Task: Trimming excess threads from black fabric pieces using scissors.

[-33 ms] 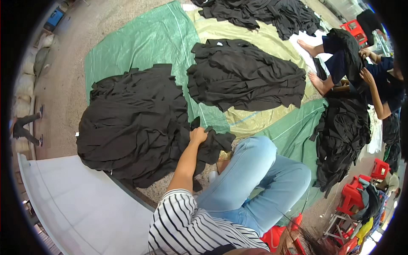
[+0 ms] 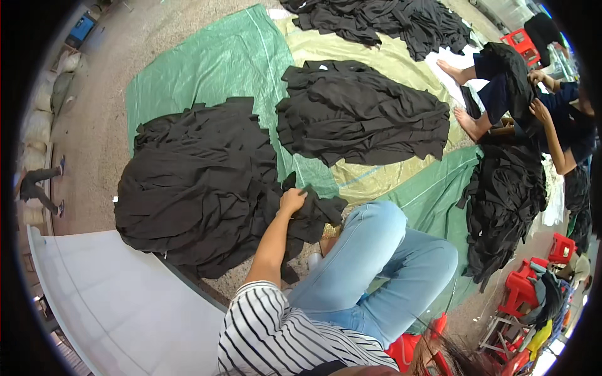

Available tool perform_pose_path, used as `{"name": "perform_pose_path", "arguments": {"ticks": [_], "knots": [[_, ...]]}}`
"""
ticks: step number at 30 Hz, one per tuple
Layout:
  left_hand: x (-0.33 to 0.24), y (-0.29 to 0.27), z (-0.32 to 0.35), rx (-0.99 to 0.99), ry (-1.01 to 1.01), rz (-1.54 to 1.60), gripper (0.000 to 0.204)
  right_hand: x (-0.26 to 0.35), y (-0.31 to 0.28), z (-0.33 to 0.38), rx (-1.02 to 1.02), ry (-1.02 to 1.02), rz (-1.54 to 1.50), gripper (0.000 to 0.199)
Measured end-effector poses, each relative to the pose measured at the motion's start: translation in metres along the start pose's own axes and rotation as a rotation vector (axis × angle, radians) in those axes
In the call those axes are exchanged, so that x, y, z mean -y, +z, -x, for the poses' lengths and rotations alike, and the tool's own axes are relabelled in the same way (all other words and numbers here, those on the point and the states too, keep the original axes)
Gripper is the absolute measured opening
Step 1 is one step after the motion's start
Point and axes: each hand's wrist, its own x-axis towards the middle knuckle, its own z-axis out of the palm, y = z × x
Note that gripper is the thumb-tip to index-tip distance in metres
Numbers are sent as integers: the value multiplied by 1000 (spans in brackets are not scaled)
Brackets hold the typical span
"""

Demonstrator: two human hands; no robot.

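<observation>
- Under the upper part of the near black pile [image 2: 194, 182] and past its upper edge, a green sheet [image 2: 207, 66] covers the floor.
- The near black pile itself is a broad, rumpled heap of dark cloth with an uneven edge.
- Below and left of the near black pile, a large white panel [image 2: 113, 294] with a raised rim.
- Right of the near black pile, a yellowish sheet [image 2: 357, 182], with the middle black pile [image 2: 364, 116] lying partly on it.
- Right of and below the near black pile, the person's bent legs [image 2: 370, 250] in light blue jeans.
- Well to its right, a seated co-worker [image 2: 567, 116] in dark clothes, both hands on dark cloth; another black pile [image 2: 501, 207] lies just below.
- Also far to its right, lower down, red stools [image 2: 520, 288].
- At its right edge, touching it, a bunch of black cloth [image 2: 320, 216].
- Over that same edge, the person's left hand [image 2: 291, 200], fingers curled round the bunch of black cloth, gripping it. The right hand is outside the view, so I cannot tell its state.
</observation>
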Motion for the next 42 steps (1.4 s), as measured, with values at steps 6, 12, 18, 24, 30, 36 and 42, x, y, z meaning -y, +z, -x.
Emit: {"name": "perform_pose_path", "arguments": {"ticks": [6, 12, 18, 24, 30, 36, 42], "knots": [[7, -120, 82, -183, 52, 1483, 42, 44, 11, -14, -68, -176, 50, 19], [-116, -270, 241, -143, 681, 1645, 36, 35, 23, -27, -65, -252, -60, 20], [-259, -226, 379, 297, 939, 1009, 29, 20, 9, -24, -190, -270, -218, 22], [-278, -22, 404, 713, 1683, 306, 46, -78, 16, -9, -324, -256, -330, 33], [-186, -15, 334, -15, 1632, -33, 47, -86, 12, 23, -382, -57, -23, 29], [-116, -74, 244, -294, 1155, -148, 64, -47, 40, -23, 22, 206, -441, 39], [-120, -61, 214, -468, 1134, 180, 12, -13, 108, -120, 11, -201, -574, 50]]}}
